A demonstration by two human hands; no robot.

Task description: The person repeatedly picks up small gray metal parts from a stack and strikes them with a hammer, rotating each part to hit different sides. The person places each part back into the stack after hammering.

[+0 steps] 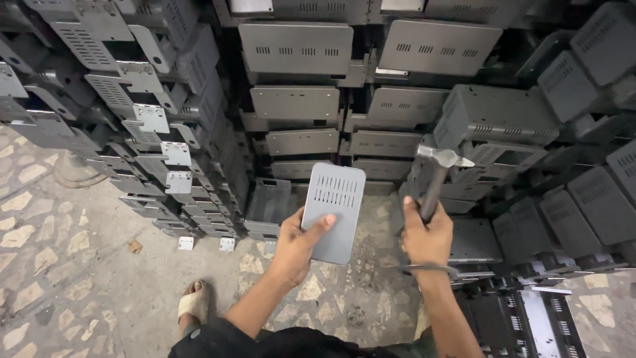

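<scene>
L hand fingers grip grey panel; R hand fingers grip hammer; casing stacks ahead.

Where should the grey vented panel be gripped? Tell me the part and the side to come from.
Grip the grey vented panel on its plain lower half, coming from the left edge, as the left hand does: thumb on the face, fingers behind. The slots sit in the upper half, and the right hand is full with the hammer.
</scene>
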